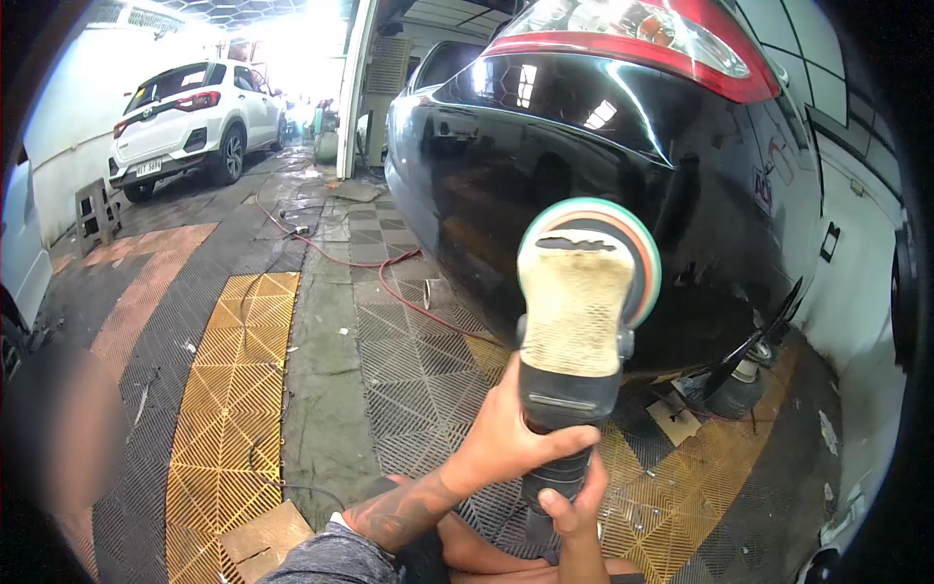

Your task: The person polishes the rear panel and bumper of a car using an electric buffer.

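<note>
A polisher [574, 311] with a tan worn cover, a black grip and a round green-and-orange edged pad is held up before the black car's rear bumper [496, 165]. The pad overlaps the bumper in view; whether they touch I cannot tell. My left hand [501, 438] wraps around the tool's black body from the left, thumb across it. Lower down, my right hand [579, 492] is closed on the rear end of the handle, thumb on top. Above the pad is the car's red and clear tail light [632, 44].
A white car [199, 122] is parked at the back left, near a grey stool [97, 212]. A red hose [389, 282] crosses the tiled floor toward the bumper. Cardboard pieces [263, 538] lie on the floor. A white wall [856, 263] stands at right.
</note>
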Available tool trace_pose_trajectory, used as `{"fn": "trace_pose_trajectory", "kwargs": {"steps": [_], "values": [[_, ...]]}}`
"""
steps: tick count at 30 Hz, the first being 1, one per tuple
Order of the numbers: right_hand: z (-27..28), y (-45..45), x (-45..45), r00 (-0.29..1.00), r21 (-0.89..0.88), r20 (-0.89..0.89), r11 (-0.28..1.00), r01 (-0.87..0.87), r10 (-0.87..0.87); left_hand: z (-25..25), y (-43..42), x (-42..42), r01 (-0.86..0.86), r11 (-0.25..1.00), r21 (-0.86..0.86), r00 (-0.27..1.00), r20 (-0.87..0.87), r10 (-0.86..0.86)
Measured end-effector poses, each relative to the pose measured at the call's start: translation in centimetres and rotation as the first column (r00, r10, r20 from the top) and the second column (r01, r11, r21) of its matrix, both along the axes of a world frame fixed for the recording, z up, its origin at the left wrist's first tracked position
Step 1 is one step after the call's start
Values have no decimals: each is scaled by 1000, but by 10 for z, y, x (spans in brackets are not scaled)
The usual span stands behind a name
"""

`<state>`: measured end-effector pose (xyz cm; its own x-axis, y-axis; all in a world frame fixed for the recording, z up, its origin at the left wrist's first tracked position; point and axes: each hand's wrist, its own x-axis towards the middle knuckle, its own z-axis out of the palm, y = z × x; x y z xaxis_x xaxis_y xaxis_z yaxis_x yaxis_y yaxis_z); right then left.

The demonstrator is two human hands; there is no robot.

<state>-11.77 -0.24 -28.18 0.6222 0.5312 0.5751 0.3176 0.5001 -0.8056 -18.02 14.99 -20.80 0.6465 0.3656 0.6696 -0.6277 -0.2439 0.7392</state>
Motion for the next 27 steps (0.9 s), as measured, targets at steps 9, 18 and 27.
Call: {"fn": "trace_pose_trajectory", "kwargs": {"steps": [9,18,27], "values": [[8,33,13,988,-107,155,994,-9,26,78,67,4,-258,961,101,791,593,150],[55,83,5,959,-150,281,989,-1,43,113,141,4,96,994,-56,789,613,-41],[14,22,27,984,-87,129,990,-110,120,119,40,7,8,997,83,837,544,-52]]}}
